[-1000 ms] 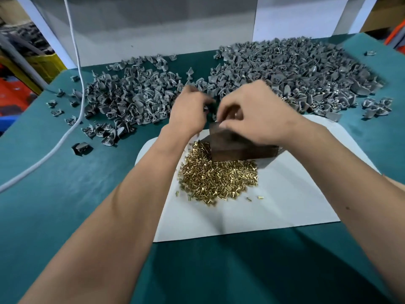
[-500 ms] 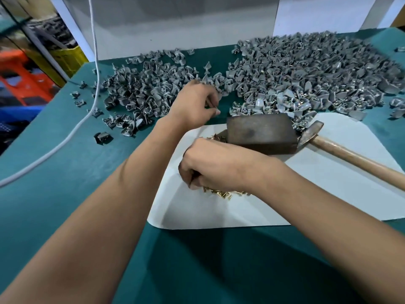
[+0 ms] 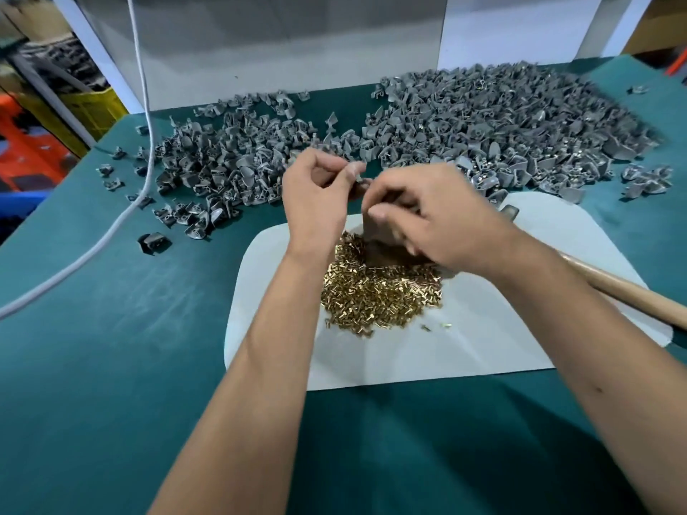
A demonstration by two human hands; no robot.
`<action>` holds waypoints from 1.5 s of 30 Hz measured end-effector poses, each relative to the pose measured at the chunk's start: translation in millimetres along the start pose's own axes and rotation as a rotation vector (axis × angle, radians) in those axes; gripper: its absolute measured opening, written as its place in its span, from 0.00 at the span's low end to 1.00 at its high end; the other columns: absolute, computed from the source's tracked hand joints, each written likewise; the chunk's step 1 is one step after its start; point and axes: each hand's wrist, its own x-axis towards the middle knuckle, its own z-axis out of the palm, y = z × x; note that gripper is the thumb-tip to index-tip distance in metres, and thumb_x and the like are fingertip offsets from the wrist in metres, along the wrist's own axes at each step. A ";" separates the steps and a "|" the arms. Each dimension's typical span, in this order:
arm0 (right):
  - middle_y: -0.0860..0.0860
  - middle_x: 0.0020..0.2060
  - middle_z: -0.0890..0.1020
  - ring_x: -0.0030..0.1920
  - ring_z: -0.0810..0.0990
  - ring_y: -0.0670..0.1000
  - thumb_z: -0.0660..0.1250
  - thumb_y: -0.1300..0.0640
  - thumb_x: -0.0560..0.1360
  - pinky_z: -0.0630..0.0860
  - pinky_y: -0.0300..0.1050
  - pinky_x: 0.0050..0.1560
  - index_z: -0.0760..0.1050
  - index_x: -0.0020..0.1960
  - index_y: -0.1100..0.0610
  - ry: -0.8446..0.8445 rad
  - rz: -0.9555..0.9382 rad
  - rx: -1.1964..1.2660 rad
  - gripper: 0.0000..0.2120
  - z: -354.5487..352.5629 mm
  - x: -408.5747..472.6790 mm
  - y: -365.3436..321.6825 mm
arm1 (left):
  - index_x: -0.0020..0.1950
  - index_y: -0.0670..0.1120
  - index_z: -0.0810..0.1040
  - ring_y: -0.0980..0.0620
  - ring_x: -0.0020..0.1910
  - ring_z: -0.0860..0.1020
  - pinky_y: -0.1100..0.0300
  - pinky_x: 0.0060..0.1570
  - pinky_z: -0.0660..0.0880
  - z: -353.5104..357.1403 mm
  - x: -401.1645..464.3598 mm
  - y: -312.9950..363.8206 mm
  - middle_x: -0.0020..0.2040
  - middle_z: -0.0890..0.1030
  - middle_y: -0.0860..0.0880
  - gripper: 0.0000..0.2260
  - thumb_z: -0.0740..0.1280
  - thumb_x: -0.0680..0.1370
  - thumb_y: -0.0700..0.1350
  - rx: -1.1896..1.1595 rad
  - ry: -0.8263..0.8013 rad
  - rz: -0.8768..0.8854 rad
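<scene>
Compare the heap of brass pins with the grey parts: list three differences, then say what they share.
Colour: the brass pins are shiny gold, the grey parts dull grey. Size: each brass pin is far smaller than a grey part. Place: the brass pins form one compact heap on the white sheet; the grey parts spread widely over the green cloth. Both are loose heaps of many alike pieces.

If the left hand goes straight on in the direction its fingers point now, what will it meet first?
Most likely the right hand: the left hand, pinching a small grey part, points toward it and they nearly touch, though depth is unclear.
</scene>
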 end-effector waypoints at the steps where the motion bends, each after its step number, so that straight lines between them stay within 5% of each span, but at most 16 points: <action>1: 0.46 0.33 0.82 0.30 0.82 0.43 0.69 0.62 0.80 0.75 0.33 0.31 0.81 0.49 0.53 0.076 0.034 0.054 0.05 -4.1 -2.5 8.1 | 0.44 0.42 0.77 0.49 0.41 0.86 0.51 0.45 0.84 3.8 -6.3 -1.6 0.43 0.86 0.40 0.07 0.73 0.77 0.34 -0.049 0.007 -0.004; 5: 0.57 0.38 0.84 0.34 0.85 0.56 0.67 0.69 0.79 0.83 0.51 0.34 0.81 0.50 0.62 0.305 0.101 0.286 0.05 -7.9 -11.1 32.0 | 0.48 0.42 0.81 0.43 0.45 0.87 0.48 0.51 0.83 10.5 -19.0 -2.9 0.47 0.87 0.40 0.07 0.71 0.77 0.31 -0.180 -0.072 -0.024; 10: 0.48 0.39 0.85 0.40 0.85 0.48 0.71 0.66 0.76 0.83 0.43 0.43 0.84 0.48 0.55 0.491 0.080 0.209 0.08 -4.7 -15.3 45.1 | 0.53 0.42 0.84 0.41 0.47 0.86 0.48 0.54 0.83 13.7 -28.7 2.6 0.51 0.86 0.37 0.12 0.70 0.76 0.28 -0.234 -0.189 0.071; 15: 0.49 0.40 0.85 0.41 0.86 0.50 0.73 0.66 0.74 0.83 0.46 0.44 0.83 0.51 0.53 0.543 0.052 0.285 0.10 0.5 -17.3 45.3 | 0.56 0.41 0.84 0.42 0.52 0.85 0.46 0.55 0.83 20.2 -37.8 4.6 0.51 0.86 0.40 0.14 0.73 0.74 0.28 -0.156 -0.267 0.119; 21: 0.44 0.40 0.86 0.43 0.86 0.45 0.76 0.62 0.72 0.82 0.42 0.46 0.82 0.49 0.48 0.699 0.091 0.313 0.11 4.9 -15.9 42.7 | 0.55 0.37 0.85 0.45 0.46 0.87 0.46 0.53 0.83 22.6 -41.7 6.9 0.49 0.87 0.43 0.11 0.74 0.74 0.29 -0.116 -0.282 0.125; 33: 0.46 0.40 0.85 0.42 0.85 0.46 0.75 0.64 0.72 0.83 0.46 0.45 0.83 0.47 0.55 0.706 0.077 0.240 0.06 12.1 -14.0 40.1 | 0.52 0.41 0.86 0.46 0.48 0.87 0.51 0.52 0.83 20.6 -40.7 8.4 0.48 0.88 0.44 0.11 0.76 0.72 0.30 -0.135 -0.298 0.112; 45: 0.49 0.38 0.78 0.39 0.80 0.51 0.71 0.65 0.72 0.78 0.55 0.41 0.72 0.45 0.59 0.617 -0.010 0.007 0.08 13.5 -19.4 38.5 | 0.51 0.40 0.86 0.43 0.48 0.87 0.43 0.55 0.83 22.5 -42.0 7.9 0.48 0.87 0.41 0.11 0.76 0.70 0.29 -0.113 -0.287 0.001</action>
